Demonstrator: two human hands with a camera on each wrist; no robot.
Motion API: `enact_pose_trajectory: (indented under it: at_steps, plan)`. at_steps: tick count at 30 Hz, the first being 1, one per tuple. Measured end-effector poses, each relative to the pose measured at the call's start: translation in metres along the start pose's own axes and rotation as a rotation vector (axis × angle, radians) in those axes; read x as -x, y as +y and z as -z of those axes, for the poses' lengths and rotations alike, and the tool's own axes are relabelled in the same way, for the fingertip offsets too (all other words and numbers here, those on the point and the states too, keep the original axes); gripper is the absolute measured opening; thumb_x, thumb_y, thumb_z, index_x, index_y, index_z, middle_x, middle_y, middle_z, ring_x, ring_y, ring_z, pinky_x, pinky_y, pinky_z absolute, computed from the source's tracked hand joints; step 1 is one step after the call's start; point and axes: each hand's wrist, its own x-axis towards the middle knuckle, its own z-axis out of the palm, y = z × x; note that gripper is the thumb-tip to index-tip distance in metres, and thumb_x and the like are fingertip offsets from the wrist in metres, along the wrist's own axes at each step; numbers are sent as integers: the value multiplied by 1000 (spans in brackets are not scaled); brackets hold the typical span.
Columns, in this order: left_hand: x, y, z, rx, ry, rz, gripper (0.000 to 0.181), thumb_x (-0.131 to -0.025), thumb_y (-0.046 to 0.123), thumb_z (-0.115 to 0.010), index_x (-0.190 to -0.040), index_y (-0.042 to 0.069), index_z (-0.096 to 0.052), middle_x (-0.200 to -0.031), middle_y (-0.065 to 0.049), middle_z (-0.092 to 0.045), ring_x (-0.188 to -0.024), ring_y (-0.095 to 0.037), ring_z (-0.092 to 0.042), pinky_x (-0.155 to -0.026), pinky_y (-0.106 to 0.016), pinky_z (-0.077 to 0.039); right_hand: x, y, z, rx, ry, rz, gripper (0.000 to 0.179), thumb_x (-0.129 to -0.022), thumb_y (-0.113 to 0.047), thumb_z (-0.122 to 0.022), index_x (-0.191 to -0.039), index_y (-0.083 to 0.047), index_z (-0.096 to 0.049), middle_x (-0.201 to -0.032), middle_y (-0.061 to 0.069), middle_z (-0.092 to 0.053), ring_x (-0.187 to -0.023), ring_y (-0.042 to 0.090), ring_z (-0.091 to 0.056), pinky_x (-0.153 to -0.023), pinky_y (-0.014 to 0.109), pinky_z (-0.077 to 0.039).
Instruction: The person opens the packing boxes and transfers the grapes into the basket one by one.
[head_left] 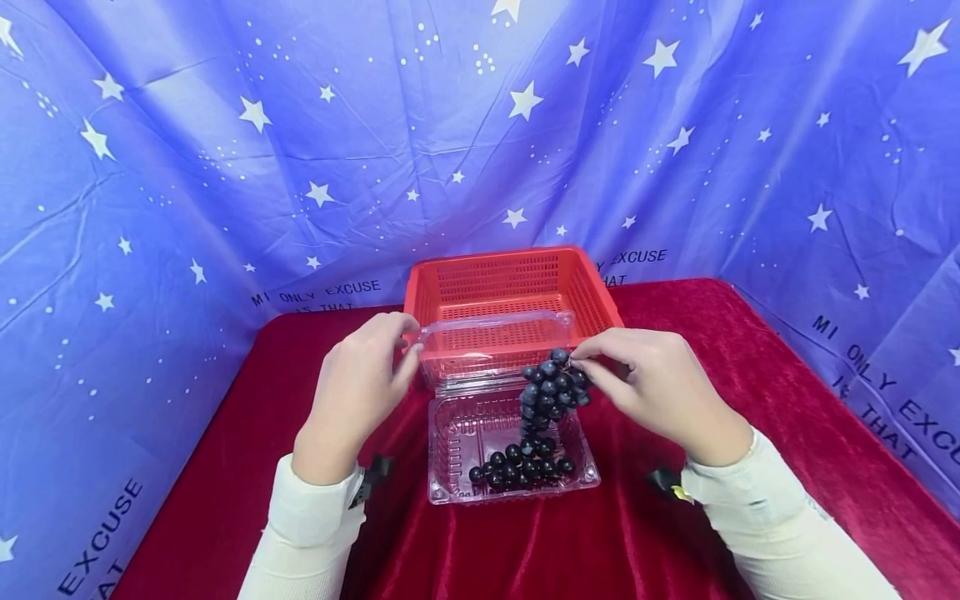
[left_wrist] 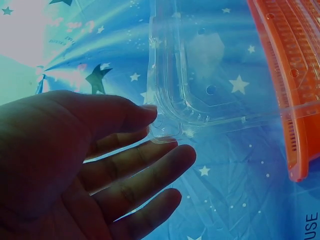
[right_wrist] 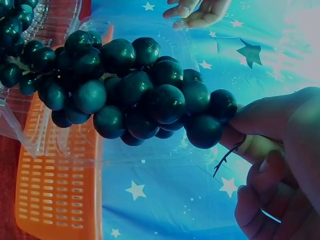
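My right hand (head_left: 652, 387) pinches the top end of a bunch of dark grapes (head_left: 549, 396) between thumb and fingers. The bunch hangs down, its lower part resting along the front of a clear plastic clamshell box (head_left: 465, 437). A bit of bare stem (right_wrist: 227, 155) pokes out below the fingertips in the right wrist view. The box's hinged lid (head_left: 495, 329) stands raised at the back. At its upper left corner, my left hand (head_left: 363, 387) pinches the lid between thumb and index finger; the left wrist view shows the other fingers (left_wrist: 145, 192) spread loosely beneath.
Behind the box stands a red slotted plastic basket (head_left: 510, 265), partly seen through the raised lid. A dark red velvet cloth (head_left: 300, 517) covers the table. Blue star-printed curtains (head_left: 420, 125) hang at the back and both sides.
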Motion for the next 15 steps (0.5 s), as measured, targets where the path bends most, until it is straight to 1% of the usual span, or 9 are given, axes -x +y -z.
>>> enact_pose_trajectory:
  at_steps: [5,11,15]
  plan:
    - [0,0,-1,-9,2,-7,23,-90,16,-76,-110,9,-68,-92,-4,-67,-70,-19,-60,-60,-39,-55,0,2,4,0,30,9,21,-82,-14,-85,-102,-19,-80,-89,-11,-76,-58,2,-49,-58,17,-40]
    - [0,-1,-3,-17,31,-29,24,-89,14,-76,-111,9,-68,-96,-5,-67,-67,-19,-58,-57,-39,-53,-2,3,10,2,91,44,23,-79,-11,-85,-100,-19,-80,-84,-12,-74,-59,-1,-45,-58,16,-38]
    - [0,-2,-4,-15,55,-21,22,-88,11,-76,-109,9,-68,-100,-6,-65,-72,-19,-66,-55,-39,-54,-4,3,15,2,110,43,23,-78,-9,-86,-98,-18,-80,-82,-12,-73,-59,-3,-43,-56,14,-37]
